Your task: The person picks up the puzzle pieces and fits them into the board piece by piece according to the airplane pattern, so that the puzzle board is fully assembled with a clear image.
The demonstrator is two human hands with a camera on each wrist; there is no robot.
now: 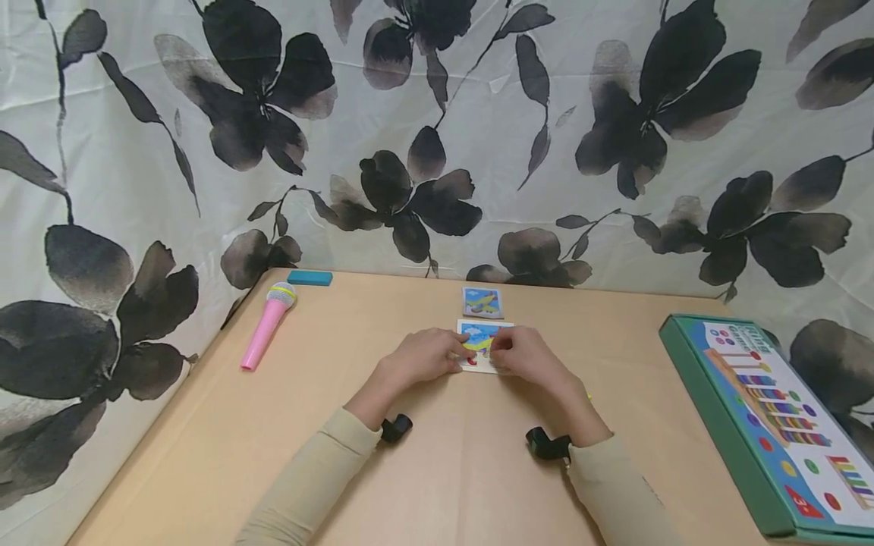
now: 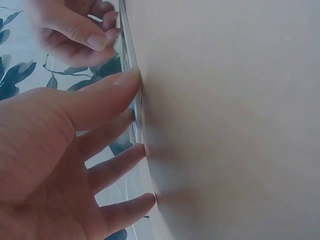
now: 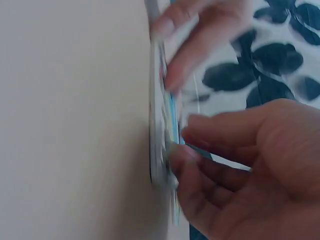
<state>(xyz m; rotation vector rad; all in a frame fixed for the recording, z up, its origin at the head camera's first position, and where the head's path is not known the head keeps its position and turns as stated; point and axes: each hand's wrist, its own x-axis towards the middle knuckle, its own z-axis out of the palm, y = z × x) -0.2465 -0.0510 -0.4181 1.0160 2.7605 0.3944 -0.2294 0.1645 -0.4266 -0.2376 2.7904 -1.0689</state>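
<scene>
In the head view a small white-bordered picture board [image 1: 479, 367] lies flat on the table, showing blue, yellow and red. Its left edge is touched by my left hand [image 1: 425, 355], whose fingers [image 2: 120, 162] are spread and nearly straight in the left wrist view. Over the board's right side is my right hand [image 1: 529, 356], thumb and fingers bent close together. The right wrist view shows those fingertips [image 3: 182, 155] at the board's surface, blurred; whether something thin is between them is unclear. Just beyond lies a second picture board [image 1: 482, 302] with a yellow shape on blue.
A pink toy microphone [image 1: 266, 331] and a blue block [image 1: 310, 278] lie at the back left of the wooden table [image 1: 423, 470]. At the right stands a large green-edged box [image 1: 771, 425]. A floral cloth [image 1: 505, 152] hangs behind. Something small and yellow [image 1: 589, 396] shows beside my right wrist.
</scene>
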